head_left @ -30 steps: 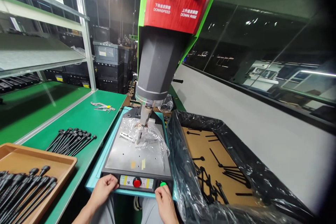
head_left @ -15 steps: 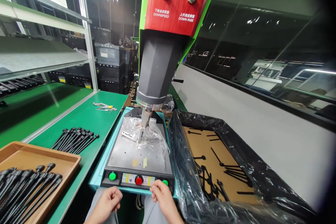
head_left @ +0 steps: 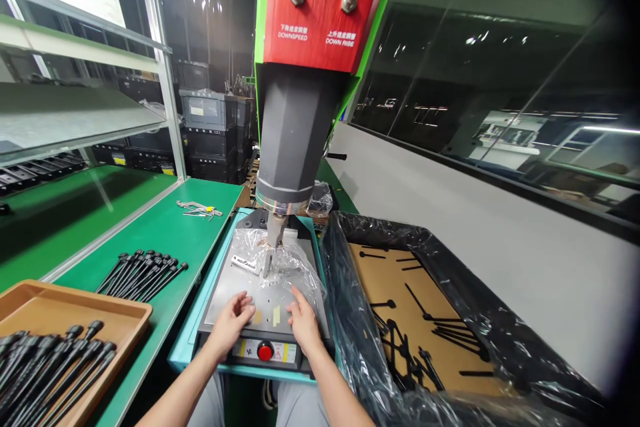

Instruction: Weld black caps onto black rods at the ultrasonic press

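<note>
Left hand (head_left: pixel 233 324) and right hand (head_left: pixel 304 327) over a metal plate (head_left: pixel 225 283) — each grip loosely spread, yellow tape (head_left: pixel 277 315) between them

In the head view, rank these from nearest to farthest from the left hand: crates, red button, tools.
From the left hand:
1. Red button: just to its lower right.
2. Tools: ahead, slightly left.
3. Crates: stacked far behind.
</note>
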Available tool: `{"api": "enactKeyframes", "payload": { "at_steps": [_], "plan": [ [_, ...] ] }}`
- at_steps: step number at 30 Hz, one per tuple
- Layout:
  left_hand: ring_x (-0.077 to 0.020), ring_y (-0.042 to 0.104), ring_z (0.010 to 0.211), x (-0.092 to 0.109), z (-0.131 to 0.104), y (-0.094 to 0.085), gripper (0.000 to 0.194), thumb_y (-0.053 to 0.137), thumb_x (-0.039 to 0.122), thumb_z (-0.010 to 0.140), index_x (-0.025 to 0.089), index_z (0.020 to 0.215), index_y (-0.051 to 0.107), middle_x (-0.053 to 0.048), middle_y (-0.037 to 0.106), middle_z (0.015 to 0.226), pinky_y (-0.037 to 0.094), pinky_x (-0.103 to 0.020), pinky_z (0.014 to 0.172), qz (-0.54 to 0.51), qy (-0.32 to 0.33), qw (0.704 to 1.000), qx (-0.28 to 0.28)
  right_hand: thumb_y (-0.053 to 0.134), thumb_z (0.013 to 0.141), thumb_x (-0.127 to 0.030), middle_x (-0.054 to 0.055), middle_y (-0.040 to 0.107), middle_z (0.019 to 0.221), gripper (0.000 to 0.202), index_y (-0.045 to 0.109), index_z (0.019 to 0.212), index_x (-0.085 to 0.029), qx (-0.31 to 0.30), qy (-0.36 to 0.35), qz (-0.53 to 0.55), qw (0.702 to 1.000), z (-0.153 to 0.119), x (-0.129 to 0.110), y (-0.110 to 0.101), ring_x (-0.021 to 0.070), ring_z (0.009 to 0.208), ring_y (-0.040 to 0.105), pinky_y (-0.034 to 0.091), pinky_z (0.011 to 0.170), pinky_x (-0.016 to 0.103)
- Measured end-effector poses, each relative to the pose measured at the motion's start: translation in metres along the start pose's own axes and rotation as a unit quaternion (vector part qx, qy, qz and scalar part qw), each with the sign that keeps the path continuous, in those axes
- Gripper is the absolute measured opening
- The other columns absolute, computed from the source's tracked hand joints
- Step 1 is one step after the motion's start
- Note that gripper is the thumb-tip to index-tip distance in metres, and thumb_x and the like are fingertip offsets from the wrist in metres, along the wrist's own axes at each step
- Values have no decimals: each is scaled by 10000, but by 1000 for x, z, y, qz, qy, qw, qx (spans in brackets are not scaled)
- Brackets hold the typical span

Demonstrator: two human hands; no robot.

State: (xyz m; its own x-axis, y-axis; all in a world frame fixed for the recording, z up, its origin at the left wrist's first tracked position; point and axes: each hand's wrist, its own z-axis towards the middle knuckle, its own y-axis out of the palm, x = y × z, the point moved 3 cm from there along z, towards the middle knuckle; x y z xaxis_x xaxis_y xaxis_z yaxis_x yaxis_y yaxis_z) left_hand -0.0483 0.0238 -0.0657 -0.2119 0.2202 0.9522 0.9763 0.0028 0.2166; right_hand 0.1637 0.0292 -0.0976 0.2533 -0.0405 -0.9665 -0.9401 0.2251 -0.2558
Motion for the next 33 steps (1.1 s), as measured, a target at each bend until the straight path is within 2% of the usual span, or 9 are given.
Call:
{"api": "enactKeyframes", "payload": {
  "at_steps": [2,5,8,11,14,17,19,28,33],
  "plan": [
    [-249,588,1067,8,11,17,647,828,401,571,178,1121,569,-164,607,1191,474,-328,835,-33,-23,999,-12,409,855,-344,117,618,1195,508,512,1327,-189,-11,-68,-12,998,11,-3,6,226,846,658,541,726,368],
    [-194,634,893,15,16,39,478,811,393,608,177,979,600,-93,672,966,475,-289,782,-60,-41,996,-48,418,848,-300,106,492,1370,453,587,1254,-194,-2,-172,-76,982,32,-10,3,263,1239,474,418,1009,434],
    [-138,616,680,19,14,48,355,772,435,651,162,782,587,-21,646,724,464,-244,662,-65,-37,995,-68,389,861,-286,129,414,1428,451,582,1252,-167,43,-222,-144,963,60,-24,-17,268,1325,365,302,1093,478],
    [-105,585,602,20,10,47,344,759,443,665,163,742,574,5,624,662,449,-221,622,-66,-32,995,-73,387,868,-298,127,280,1502,468,531,1287,-148,123,-264,-173,941,81,-41,-39,279,1378,253,251,1109,511],
    [-102,592,608,21,9,45,338,761,436,664,167,755,577,5,630,668,454,-219,632,-69,-30,994,-75,428,842,-302,141,354,1461,443,561,1235,-145,119,-245,-144,951,87,-44,-40,295,1376,243,232,1109,525],
    [-103,595,599,22,8,46,335,763,431,665,164,741,576,-1,634,666,454,-217,623,-70,-33,994,-75,448,818,-296,147,603,1204,368,639,1100,-157,39,-218,-104,970,79,-36,-19,287,1183,502,380,1021,474],
    [-102,591,589,23,7,47,335,764,430,664,161,732,576,-5,634,661,450,-213,611,-70,-32,994,-74,432,828,-290,110,666,1063,343,654,1067,-183,13,-224,-91,970,73,-37,-6,250,1046,587,448,950,417],
    [-104,599,615,42,0,51,302,760,397,682,164,785,599,5,643,670,451,-211,620,-104,-25,991,-78,543,811,-352,117,575,1217,395,619,1156,-176,19,-255,-50,966,98,-101,16,266,1196,482,338,1056,416],
    [-94,589,587,56,1,53,315,780,370,666,154,794,589,7,634,651,461,-212,611,-127,-22,989,-75,603,758,-329,123,623,1124,309,680,1007,-162,4,-244,-56,968,114,-123,25,280,1091,551,388,991,415]
  ]
}}
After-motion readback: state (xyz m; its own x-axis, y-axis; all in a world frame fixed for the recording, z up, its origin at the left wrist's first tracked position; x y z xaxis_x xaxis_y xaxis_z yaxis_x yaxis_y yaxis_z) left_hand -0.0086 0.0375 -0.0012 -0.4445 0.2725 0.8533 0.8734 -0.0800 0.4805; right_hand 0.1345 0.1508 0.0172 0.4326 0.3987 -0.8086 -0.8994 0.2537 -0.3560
